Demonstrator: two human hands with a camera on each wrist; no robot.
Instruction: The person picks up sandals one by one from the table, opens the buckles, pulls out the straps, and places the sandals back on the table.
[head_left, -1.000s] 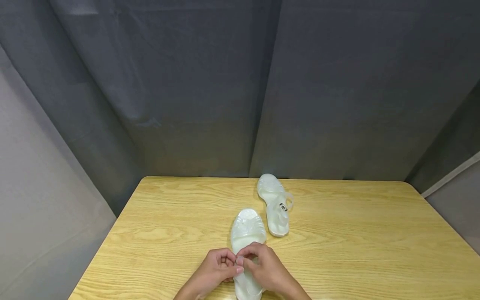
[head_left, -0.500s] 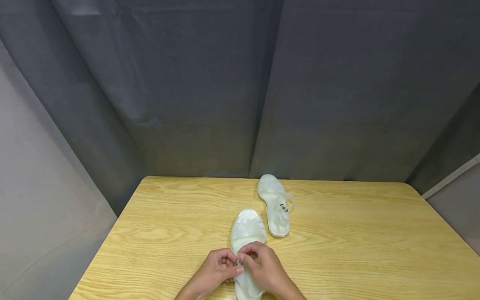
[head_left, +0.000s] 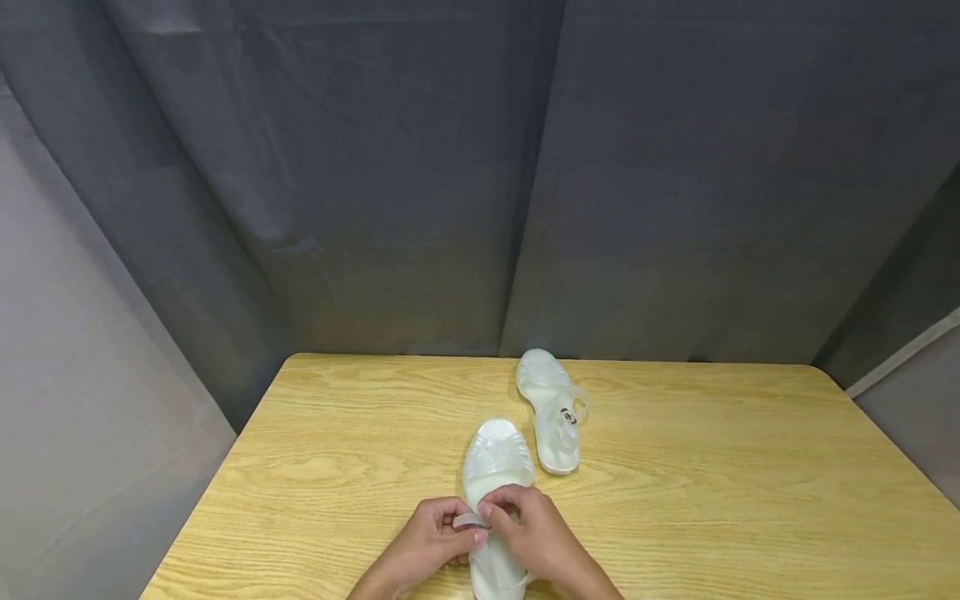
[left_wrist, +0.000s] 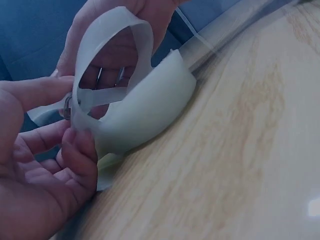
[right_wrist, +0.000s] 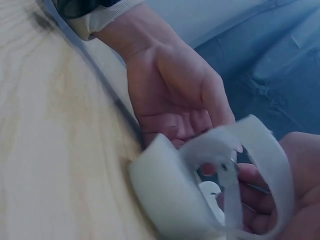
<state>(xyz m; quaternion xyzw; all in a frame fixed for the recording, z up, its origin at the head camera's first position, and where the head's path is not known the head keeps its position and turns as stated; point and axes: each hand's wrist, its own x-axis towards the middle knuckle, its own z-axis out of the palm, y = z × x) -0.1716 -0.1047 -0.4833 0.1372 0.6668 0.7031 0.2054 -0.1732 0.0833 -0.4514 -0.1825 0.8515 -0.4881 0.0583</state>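
Observation:
A translucent white jelly sandal [head_left: 497, 454] lies sole down on the wooden table, toe pointing away from me. My left hand [head_left: 429, 537] is at its left side and pinches the ankle strap [left_wrist: 107, 92] near a small metal buckle [left_wrist: 68, 107]. From the right, my right hand [head_left: 538, 535] reaches over the sandal and pinches the strap close to the same buckle. The strap's free end [head_left: 470, 521] sticks out leftward over my left fingers. In the right wrist view the strap loops above the heel [right_wrist: 167, 195]. My fingers partly cover the buckle.
A second matching sandal [head_left: 551, 408] lies behind and to the right, its strap loose and its buckle [head_left: 567, 416] showing. The wooden table [head_left: 712, 475] extends to both sides. A grey curtain [head_left: 390, 183] hangs behind its far edge.
The strap end, earlier upright between both hands' fingertips, now lies leftward across my left fingers. Both hands stay in nearly the same place, and neither sandal has visibly shifted.

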